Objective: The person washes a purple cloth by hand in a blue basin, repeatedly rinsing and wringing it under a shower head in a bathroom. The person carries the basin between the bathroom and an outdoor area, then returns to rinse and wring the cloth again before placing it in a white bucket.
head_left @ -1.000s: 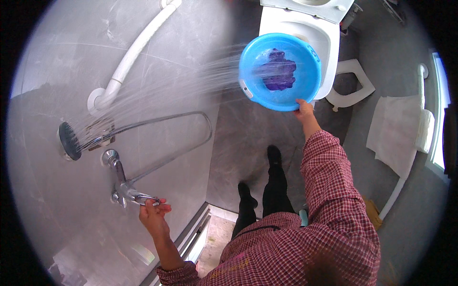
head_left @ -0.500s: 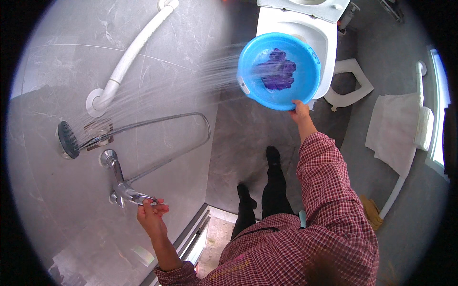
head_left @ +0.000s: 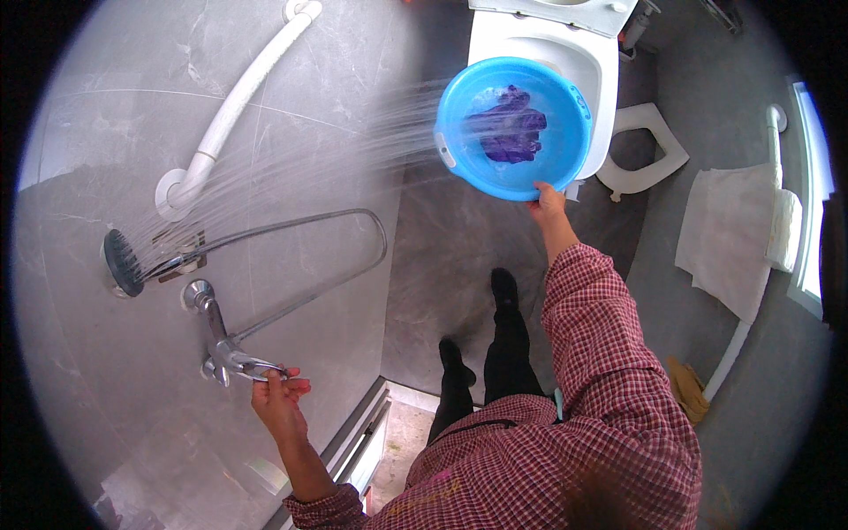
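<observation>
Left hand (head_left: 281,395): fingers closed on the chrome tap lever (head_left: 250,364). Right hand (head_left: 548,202): grips the lower rim of the blue basin (head_left: 514,128), held up before the white toilet (head_left: 565,44). Purple cloth (head_left: 510,125) lies inside. Shower head (head_left: 124,262) sprays water into the basin.

- A white grab bar (head_left: 231,110) slants across the grey marbled wall (head_left: 106,132)
- A white toilet (head_left: 565,35) stands at the top, its loose seat (head_left: 640,150) lying on the floor beside it
- A white towel (head_left: 729,234) hangs on a rail (right side) near the window (head_left: 811,185)
- A yellow cloth (head_left: 687,389) lies on the floor
</observation>
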{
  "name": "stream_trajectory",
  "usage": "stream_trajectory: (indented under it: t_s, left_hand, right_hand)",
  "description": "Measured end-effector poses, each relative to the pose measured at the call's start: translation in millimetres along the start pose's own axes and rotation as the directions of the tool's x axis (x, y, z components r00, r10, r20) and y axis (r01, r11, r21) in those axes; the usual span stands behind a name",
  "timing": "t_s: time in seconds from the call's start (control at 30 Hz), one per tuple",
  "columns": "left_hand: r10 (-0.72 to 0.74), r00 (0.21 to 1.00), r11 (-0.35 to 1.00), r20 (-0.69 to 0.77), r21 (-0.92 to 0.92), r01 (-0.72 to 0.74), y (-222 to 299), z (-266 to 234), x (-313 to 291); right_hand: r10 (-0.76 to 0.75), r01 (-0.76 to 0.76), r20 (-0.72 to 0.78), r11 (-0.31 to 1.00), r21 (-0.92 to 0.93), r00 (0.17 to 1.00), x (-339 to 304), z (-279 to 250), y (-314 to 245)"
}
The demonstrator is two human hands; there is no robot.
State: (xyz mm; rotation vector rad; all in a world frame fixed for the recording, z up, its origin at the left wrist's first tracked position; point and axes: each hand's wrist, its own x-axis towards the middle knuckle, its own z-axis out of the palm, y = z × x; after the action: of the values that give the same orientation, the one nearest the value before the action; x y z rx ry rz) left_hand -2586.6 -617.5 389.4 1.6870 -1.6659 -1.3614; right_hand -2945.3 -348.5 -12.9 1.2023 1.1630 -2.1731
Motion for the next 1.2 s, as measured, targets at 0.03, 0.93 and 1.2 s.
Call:
stream_trajectory:
  t_s: [0.03, 0.93, 1.2]
  left_hand:
    - [0.003, 1.000, 1.000, 0.000, 0.000, -0.003, 0.2, 0.1, -0.2]
    - [0.018, 1.000, 1.000, 0.002, 0.025, -0.018, -1.9, 1.7, -1.4]
    - [0.014, 1.000, 0.999, -0.016, 0.040, -0.014, -0.4, 4.8, -2.3]
  right_hand:
    - [0.012, -0.012, -0.005, 1.000, 0.006, 1.000, 0.7, -0.3, 0.1]
    - [0.026, -0.026, -0.005, 0.998, 0.053, 1.000, -9.7, 6.5, -4.6]
    - [0.024, -0.026, 0.037, 0.999, 0.040, 0.999, -5.4, 3.5, -3.7]
